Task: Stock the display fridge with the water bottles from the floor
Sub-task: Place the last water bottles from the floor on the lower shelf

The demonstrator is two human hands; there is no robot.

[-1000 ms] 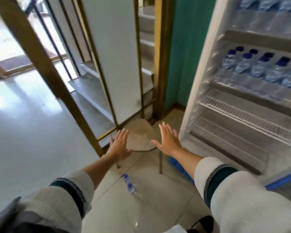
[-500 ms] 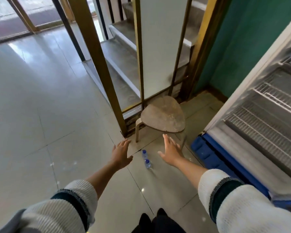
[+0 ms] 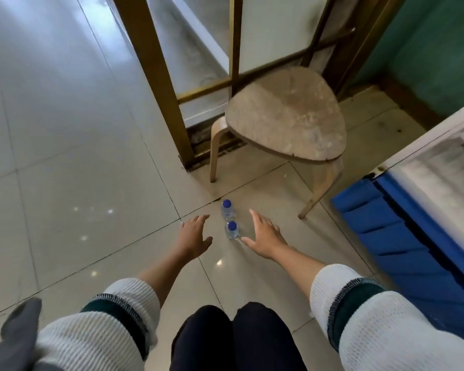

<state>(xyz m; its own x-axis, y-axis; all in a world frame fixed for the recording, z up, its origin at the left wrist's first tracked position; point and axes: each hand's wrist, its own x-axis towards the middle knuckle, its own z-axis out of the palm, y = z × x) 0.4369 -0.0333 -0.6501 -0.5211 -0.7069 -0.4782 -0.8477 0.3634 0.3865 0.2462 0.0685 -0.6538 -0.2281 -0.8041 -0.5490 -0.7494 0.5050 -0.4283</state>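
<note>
Two small clear water bottles with blue caps stand upright on the tiled floor, the nearer bottle (image 3: 232, 230) just in front of the farther bottle (image 3: 227, 208). My left hand (image 3: 192, 238) hovers to their left with fingers spread, holding nothing. To their right my right hand (image 3: 263, 235) is also spread and empty, its thumb close to the nearer bottle. The display fridge (image 3: 423, 167) shows only its white lower corner and blue base at the right edge; its shelves are out of view.
A worn wooden stool (image 3: 287, 119) stands just behind the bottles, one leg near my right hand. A gold metal frame post (image 3: 158, 81) rises to the left of the stool. My knees (image 3: 233, 338) are at the bottom centre.
My view has tilted further down and moved closer to the floor. Both hands have dropped lower and now flank the two bottles. The fridge shelves have left the view.
</note>
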